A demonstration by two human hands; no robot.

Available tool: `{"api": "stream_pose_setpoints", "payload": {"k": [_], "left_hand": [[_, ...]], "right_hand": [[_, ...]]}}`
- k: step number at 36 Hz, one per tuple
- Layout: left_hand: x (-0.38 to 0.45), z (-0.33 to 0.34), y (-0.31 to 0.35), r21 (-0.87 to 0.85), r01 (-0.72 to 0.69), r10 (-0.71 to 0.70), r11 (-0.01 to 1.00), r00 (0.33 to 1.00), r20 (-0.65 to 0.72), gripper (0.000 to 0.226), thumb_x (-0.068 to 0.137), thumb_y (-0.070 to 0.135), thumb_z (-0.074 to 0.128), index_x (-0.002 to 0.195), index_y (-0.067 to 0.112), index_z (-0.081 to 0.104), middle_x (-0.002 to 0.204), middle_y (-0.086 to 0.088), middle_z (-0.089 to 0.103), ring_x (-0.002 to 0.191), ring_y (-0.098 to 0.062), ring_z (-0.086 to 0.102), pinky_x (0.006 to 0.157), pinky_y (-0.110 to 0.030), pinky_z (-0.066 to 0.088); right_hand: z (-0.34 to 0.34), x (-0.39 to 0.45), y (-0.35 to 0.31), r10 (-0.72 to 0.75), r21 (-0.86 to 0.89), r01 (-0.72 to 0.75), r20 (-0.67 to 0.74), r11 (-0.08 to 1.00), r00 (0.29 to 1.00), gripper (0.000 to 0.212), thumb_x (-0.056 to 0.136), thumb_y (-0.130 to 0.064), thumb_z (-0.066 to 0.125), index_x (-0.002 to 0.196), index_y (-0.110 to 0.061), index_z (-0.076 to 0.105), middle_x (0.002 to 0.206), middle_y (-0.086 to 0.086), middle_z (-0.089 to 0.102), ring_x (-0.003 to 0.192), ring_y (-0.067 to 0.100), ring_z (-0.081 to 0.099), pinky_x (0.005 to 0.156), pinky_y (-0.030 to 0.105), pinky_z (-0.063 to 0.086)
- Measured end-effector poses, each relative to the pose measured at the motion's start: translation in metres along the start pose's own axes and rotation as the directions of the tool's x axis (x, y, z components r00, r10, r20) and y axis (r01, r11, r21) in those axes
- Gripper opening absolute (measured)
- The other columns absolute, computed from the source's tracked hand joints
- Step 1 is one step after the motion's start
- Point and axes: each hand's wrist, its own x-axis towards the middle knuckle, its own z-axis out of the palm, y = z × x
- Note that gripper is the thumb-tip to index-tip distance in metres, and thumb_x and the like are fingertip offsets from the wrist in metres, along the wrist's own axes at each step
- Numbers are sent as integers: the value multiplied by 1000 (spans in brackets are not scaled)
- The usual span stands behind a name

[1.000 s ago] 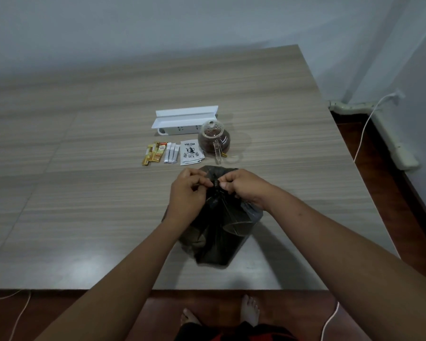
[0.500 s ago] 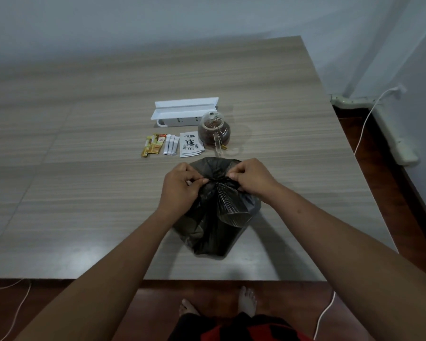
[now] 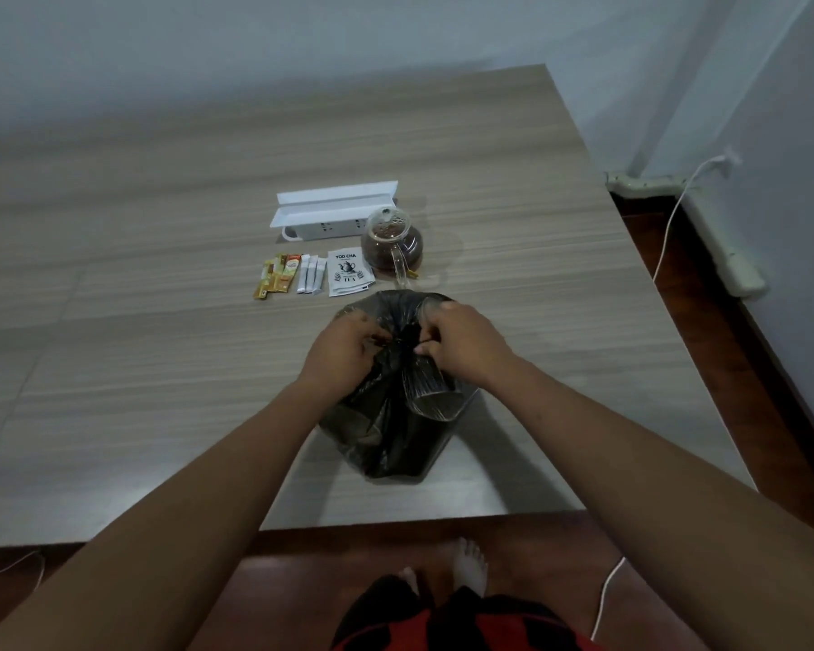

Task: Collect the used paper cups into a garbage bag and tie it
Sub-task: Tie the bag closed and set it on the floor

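My left hand [image 3: 344, 345] and right hand [image 3: 461, 343] are both pinched shut on the gathered neck of the black garbage bag [image 3: 395, 415]. A paper cup [image 3: 431, 392] shows through it. The bag sits on the bench [image 3: 137, 368], just in front of the glass teapot [image 3: 392, 244].

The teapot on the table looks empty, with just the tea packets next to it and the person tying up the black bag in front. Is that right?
Not quite. The head view shows the glass teapot holds dark tea, so it is not empty. The rest stands: tea packets lie beside it, and the left hand and right hand are tying the black bag in front.
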Motion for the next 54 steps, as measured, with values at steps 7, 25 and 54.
{"api": "stream_pose_setpoints", "payload": {"k": [7,25,54], "left_hand": [[12,-1,17,8,34,-34,999,999,-23,24,81,6,55,89,20,73,97,-3,71,94,-24,63,83,-36,51],[31,91,295,-286,-394,449,874,878,163,16,86,7,59,87,16,73,95,-3,73,91,-17,64,77,-18,41],[-86,526,690,-407,-110,398,907,543,740,27,82,-6,53,74,18,61,73,-6,66,62,-27,69,63,-44,62]], "right_hand": [[-1,-14,-5,155,-58,-157,-41,986,987,41,91,-24,63,55,-18,44,60,-2,50,63,20,49,63,29,33],[-122,-229,151,555,142,-563,-472,815,685,18,94,-24,59,79,-14,55,94,9,57,82,22,55,69,29,34],[-95,-616,550,983,782,-596,-135,182,123,24,71,-9,66,78,-31,57,88,1,71,85,19,70,78,36,58]]}}
